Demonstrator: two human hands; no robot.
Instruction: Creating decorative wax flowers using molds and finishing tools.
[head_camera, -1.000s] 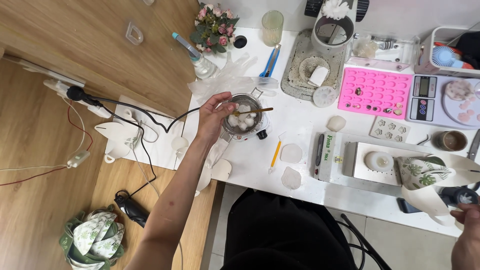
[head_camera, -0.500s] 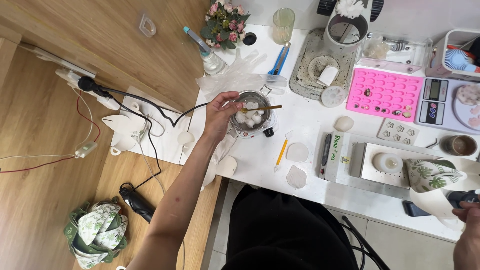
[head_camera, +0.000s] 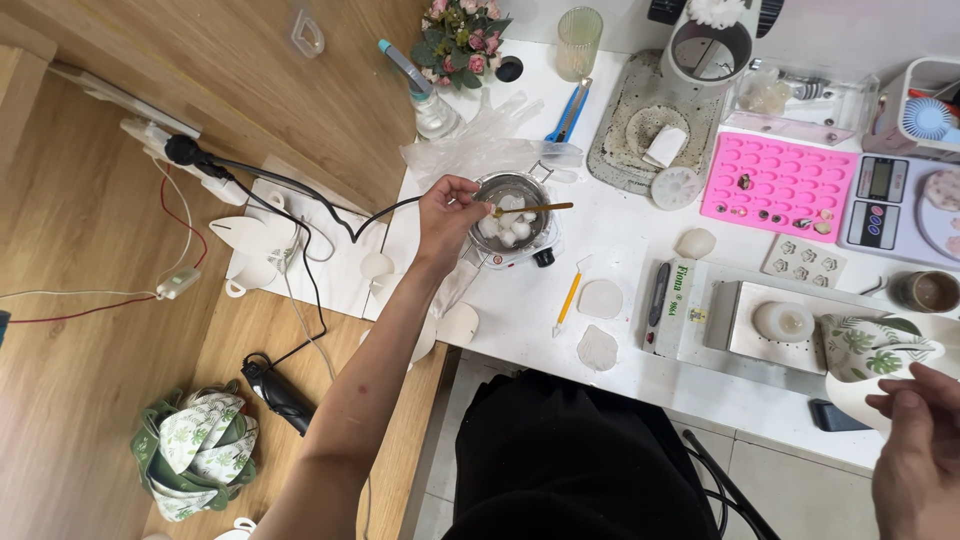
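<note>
My left hand (head_camera: 449, 216) grips one end of a thin wooden stick (head_camera: 535, 208) that lies across a small metal pot (head_camera: 510, 214). The pot sits on a little white heater with a black knob and holds several white lumps. My right hand (head_camera: 918, 450) is at the bottom right corner, holding a white paper cone with a green leaf print (head_camera: 868, 352) near the table's front edge. A round white disc (head_camera: 783, 321) rests on a grey block just left of that cone.
A pink silicone mould (head_camera: 780, 182), a digital scale (head_camera: 876, 206), a yellow pencil (head_camera: 567, 302), two flat white discs (head_camera: 600, 300), a blue cutter and a flower pot crowd the white table (head_camera: 620, 240). Black cables and a power strip (head_camera: 190, 158) lie on the wooden surface at left.
The view has shifted slightly. My left hand stays at the pot with the stick. My right hand has come further into view at the bottom right with the leaf-print cone.
</note>
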